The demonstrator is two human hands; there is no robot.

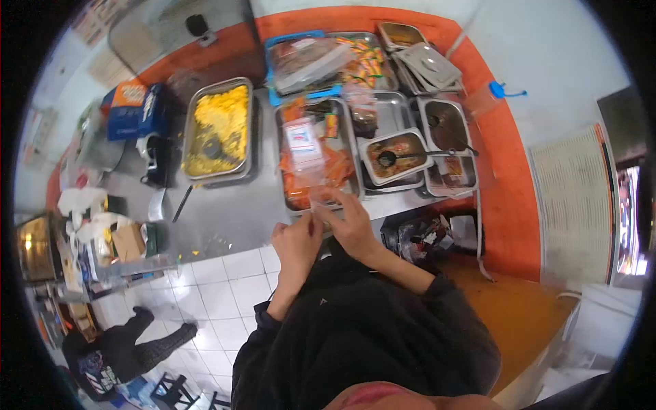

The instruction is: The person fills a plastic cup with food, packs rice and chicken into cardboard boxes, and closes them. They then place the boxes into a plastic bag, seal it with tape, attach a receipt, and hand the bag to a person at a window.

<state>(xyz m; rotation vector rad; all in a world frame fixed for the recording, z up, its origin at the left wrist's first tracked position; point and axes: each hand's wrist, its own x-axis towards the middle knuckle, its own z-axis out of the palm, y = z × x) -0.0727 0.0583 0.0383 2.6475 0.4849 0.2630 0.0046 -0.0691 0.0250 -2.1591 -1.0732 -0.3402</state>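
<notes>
My left hand (298,240) and my right hand (350,223) meet at the front edge of the counter, fingers pinched together. Between their fingertips is a thin piece of clear plastic (318,198), which looks like a small bag; its exact shape is blurred. Just beyond it is a metal tray (281,179) of orange packets (335,164). On those packets lies a clear pack with a white, red and blue label (302,142).
Left stands a deep pan (187,164) of yellow food (222,119) with a ladle. To the right are several metal food pans (396,179), one with a black ladle (387,158). A blue-rimmed tray (273,96) is behind. A person in dark clothes (109,355) is at lower left.
</notes>
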